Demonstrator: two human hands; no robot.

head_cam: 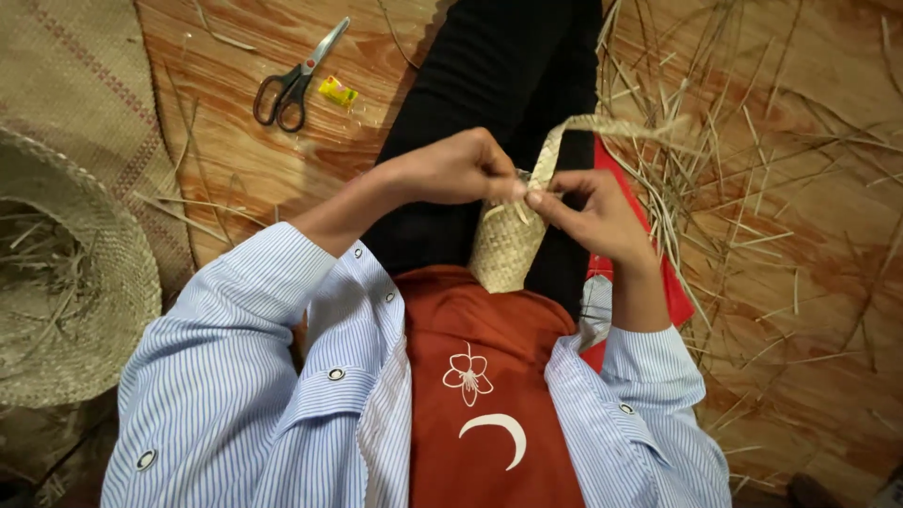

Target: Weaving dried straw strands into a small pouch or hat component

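While both hands are meeting over the person's lap, the left hand (451,169) is pinching closed on the upper edge of a small pale woven straw piece, pouch-shaped and tapering to a long plaited strap (508,245), and the right hand (593,216) is closing its thumb and forefinger on loose strand ends at that same edge, the two sets of fingertips almost touching. The woven piece is lying against the black trousers (499,85), just above the hem of a rust-red shirt, with its strap arching up and away to the right. Judging by the look of it, the piece is handling as something very light and pliant yet springy: dry straw that is bending readily along the weave but likely cracking if creased sharply, so the finished plaited body is seeming the safer place to grip, with the loose ends needing only a fingertip pinch. To the left, a large round woven straw basket (75,292) is sitting on a woven mat and is holding a few stray straw stalks. Black-handled scissors (296,80) and a small yellow object (337,91) are lying on the orange wooden floor (235,160), well apart from the hands, while loose dry straw stalks (752,188) are lying scattered to the right.
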